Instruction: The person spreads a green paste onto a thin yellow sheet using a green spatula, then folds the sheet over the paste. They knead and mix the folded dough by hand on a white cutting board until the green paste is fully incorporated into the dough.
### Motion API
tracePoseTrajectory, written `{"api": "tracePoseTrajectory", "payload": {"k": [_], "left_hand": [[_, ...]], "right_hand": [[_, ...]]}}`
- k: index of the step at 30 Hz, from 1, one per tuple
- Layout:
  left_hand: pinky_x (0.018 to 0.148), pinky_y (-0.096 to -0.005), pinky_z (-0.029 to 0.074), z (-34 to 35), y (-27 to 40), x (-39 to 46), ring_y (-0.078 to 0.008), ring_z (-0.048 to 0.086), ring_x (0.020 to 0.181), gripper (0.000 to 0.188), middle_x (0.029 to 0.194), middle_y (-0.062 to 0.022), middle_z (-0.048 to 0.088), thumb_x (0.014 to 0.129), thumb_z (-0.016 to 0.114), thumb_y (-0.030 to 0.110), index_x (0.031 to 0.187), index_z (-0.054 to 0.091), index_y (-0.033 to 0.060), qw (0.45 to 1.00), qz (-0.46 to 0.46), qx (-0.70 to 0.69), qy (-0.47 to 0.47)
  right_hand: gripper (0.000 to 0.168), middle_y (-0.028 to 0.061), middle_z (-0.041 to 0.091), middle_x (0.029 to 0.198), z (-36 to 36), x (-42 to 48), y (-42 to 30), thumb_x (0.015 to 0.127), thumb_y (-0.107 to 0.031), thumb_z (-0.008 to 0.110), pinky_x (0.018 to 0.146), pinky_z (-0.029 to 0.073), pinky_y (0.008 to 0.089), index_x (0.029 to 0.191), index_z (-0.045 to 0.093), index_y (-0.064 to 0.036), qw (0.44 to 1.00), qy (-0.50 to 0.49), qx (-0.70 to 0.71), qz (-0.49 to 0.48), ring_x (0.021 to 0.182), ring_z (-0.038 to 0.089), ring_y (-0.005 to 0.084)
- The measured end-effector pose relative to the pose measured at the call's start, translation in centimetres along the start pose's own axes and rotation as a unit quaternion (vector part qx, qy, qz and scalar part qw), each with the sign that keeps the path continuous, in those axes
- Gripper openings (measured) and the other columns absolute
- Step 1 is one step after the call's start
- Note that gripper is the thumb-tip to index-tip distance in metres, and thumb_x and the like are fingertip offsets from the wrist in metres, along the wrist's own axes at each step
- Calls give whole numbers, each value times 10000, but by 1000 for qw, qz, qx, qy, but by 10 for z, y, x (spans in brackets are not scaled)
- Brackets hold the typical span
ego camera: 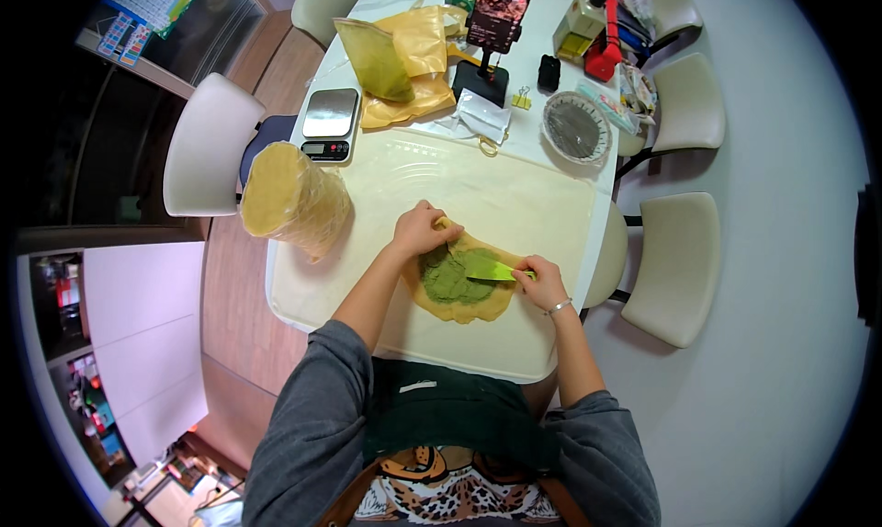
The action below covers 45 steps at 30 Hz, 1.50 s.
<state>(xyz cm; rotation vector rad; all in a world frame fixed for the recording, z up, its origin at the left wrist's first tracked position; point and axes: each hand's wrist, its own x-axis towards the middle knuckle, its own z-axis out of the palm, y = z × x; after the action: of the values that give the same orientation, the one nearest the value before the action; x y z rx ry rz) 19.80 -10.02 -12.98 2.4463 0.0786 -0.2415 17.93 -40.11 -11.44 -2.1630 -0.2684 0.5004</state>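
Note:
A flat, irregular piece of yellow dough (pixel 468 313) lies on a cream-coloured pastry mat (pixel 331 286). Green powder (pixel 444 279) covers much of its middle. My left hand (pixel 422 229) pinches the dough's far left edge between thumb and fingers. In my right hand (pixel 543 282) is the end of a bright green plastic scraper (pixel 490 268), whose flat blade rests on the powder from the right. Left of my hands, on the mat, stands a large yellow dough roll (pixel 303 199) in clear plastic wrap.
Behind the mat are a digital kitchen scale (pixel 331 117), a bag of green powder (pixel 375 62), a yellow plastic bag (pixel 420 41), a phone on a stand (pixel 499 13), scissors (pixel 488 145) and a covered round bowl (pixel 577 128). Chairs (pixel 672 268) flank the table.

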Motion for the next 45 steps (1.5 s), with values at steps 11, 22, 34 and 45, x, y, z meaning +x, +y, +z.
{"api": "tracePoseTrajectory", "payload": {"k": [11,22,34,45], "left_hand": [[798,-438,508,-4,33,-34,-351,645,759,498,749,-165,674,926,543,443,1089,656,-14,992,26,125,-7],[1122,-609,159,64,71,-127,-363,409,1340,815,1464,-267,388,885,570,490,1433,349,-71,980,6,185,72],[1137,-601,153,62,57,-138,-349,385,1364,761,1456,-235,412,842,629,446,1401,422,-27,989,39,140,40],[1169,-548,113,46,-68,-111,-371,169,1465,640,1554,-200,272,961,496,351,1477,321,15,984,-35,49,166]], "right_hand": [[107,33,612,737,-12,-26,-22,889,-86,664,483,467,237,862,618,7,975,-55,179,122,543,572,90],[76,57,654,758,-28,-41,5,974,-138,532,431,364,205,975,534,-61,935,-74,294,182,493,479,66],[154,-3,562,657,40,-4,4,959,-192,616,422,346,203,922,553,-57,925,-104,339,140,474,459,51],[270,115,633,657,43,13,19,909,-268,617,587,465,361,812,665,-21,998,-6,-14,62,591,590,217]]}}
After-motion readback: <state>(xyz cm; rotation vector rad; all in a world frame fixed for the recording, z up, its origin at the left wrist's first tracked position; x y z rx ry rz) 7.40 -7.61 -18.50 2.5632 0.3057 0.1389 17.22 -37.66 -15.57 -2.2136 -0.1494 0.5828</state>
